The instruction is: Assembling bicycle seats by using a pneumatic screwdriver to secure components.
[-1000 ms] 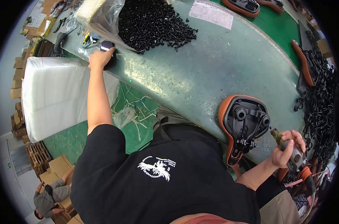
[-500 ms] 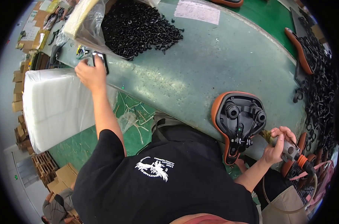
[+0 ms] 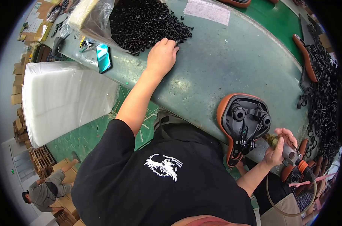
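Observation:
My left hand (image 3: 162, 56) is at the near right edge of a heap of small black screws (image 3: 152, 26). Its fingers are bent and pressed together at the tips; what is between them is too small to make out. On the right, my right hand (image 3: 278, 150) is wrapped round a grey air screwdriver (image 3: 290, 154) with an orange ring and a hose at its back end. The tool's front end is by an upturned bicycle saddle (image 3: 244, 120), brown-edged with a black underside and two round springs, lying at the table's near edge.
A lit phone (image 3: 103, 58) lies left of the screws, near a plastic-lined box (image 3: 90, 17). White wrapped foam (image 3: 65, 101) stands at left. Black parts (image 3: 323, 86) and another saddle (image 3: 306, 56) lie at right. Another person (image 3: 48, 192) is bent over cartons in the background.
My left hand has left the phone, moved right to the screw heap, and closed its fingertips. The phone's screen is now uncovered. My right hand keeps its hold on the air screwdriver.

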The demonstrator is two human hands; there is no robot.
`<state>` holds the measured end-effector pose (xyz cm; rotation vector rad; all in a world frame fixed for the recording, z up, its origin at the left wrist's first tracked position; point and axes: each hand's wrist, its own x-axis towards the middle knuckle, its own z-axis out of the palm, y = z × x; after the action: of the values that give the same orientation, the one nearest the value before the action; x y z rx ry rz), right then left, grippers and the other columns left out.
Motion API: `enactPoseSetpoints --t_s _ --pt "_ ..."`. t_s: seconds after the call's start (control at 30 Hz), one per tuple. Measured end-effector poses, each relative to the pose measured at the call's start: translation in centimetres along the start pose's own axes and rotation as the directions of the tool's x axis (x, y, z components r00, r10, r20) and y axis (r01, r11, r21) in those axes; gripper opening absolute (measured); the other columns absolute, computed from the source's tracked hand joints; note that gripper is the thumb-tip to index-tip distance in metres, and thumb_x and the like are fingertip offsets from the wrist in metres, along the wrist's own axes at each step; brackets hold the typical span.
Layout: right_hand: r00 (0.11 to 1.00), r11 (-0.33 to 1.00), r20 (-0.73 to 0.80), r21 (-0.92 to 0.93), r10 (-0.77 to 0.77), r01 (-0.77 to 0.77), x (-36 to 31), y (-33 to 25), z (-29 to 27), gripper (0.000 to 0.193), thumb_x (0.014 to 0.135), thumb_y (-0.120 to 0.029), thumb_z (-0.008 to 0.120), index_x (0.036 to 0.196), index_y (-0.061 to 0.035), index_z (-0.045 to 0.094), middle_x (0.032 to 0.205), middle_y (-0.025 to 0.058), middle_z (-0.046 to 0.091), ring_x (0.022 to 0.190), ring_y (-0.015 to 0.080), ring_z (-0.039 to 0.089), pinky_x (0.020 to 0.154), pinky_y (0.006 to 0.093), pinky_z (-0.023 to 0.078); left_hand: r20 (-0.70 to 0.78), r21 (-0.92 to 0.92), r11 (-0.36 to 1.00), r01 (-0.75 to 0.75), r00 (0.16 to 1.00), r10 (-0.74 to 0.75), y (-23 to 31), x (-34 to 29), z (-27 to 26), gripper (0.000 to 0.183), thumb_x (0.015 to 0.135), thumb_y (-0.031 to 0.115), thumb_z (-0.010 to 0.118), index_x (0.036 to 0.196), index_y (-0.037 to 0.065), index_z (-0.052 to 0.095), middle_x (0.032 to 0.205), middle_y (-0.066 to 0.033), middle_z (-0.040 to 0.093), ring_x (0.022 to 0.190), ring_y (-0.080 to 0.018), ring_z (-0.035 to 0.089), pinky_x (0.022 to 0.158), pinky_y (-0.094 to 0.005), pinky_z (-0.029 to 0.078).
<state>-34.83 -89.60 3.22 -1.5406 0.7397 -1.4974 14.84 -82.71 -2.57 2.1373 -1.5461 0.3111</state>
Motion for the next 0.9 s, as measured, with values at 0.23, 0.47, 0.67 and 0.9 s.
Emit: enactPoseSetpoints --t_s 0.23,0.47,0.67,0.9 --pt "0.993 0.984 0.045 -0.138 -0.108 0.113 1.2 -4.1 -1.3 0.036 0.098 -0.008 0.061 0.13 0.0032 0.052 0.11 0.0268 0.064 0.072 0.0228 0.062 0.072 0.044 0.054 0.027 -0.32 0.947 0.017 1.0 -0.008 2.9 -0.2 -3.7 0.008 0.095 0.01 0.072 0.099 0.003 0.07 0.095 -0.0126 0.07 0.086 -0.0292 0.072 0.076 -0.0385 0.058" --pt "0.968 0.888 0.045 0.41 -0.246 0.207 3.2 -11.0 5.5 0.04 0.093 -0.032 0.069 0.122 -0.0083 0.054 0.108 0.0101 0.055 0.063 0.0154 0.055 0.065 0.0358 0.044 0.558 -0.715 -0.313 0.625 0.78 0.283 16.0 -3.6 -8.7 0.025 0.096 -0.003 0.073 0.12 0.001 0.067 0.108 -0.0104 0.076 0.093 -0.0155 0.073 0.083 -0.0307 0.061" --pt "0.953 0.771 0.113 0.618 -0.282 0.154 2.9 -12.3 9.6 0.037 0.085 -0.011 0.08 0.112 -0.0086 0.055 0.102 0.0068 0.061 0.062 0.0156 0.067 0.061 0.0305 0.059 0.501 -0.475 -0.398 0.785 0.613 0.61 20.7 -5.9 -7.0 0.021 0.1 -0.004 0.069 0.119 -0.005 0.075 0.11 -0.0117 0.071 0.088 -0.0161 0.072 0.08 -0.0306 0.06" --pt "0.963 0.816 0.164 0.573 -0.212 0.082 3.2 -12.6 8.6 0.033 0.093 -0.016 0.072 0.117 -0.0099 0.049 0.102 0.0082 0.061 0.065 0.0154 0.066 0.063 0.0327 0.057 0.289 -0.857 -0.191 0.478 0.754 0.59 21.4 -4.5 -6.4 0.023 0.093 -0.008 0.075 0.116 -0.005 0.077 0.107 -0.0112 0.071 0.089 -0.0175 0.073 0.079 -0.0299 0.06"
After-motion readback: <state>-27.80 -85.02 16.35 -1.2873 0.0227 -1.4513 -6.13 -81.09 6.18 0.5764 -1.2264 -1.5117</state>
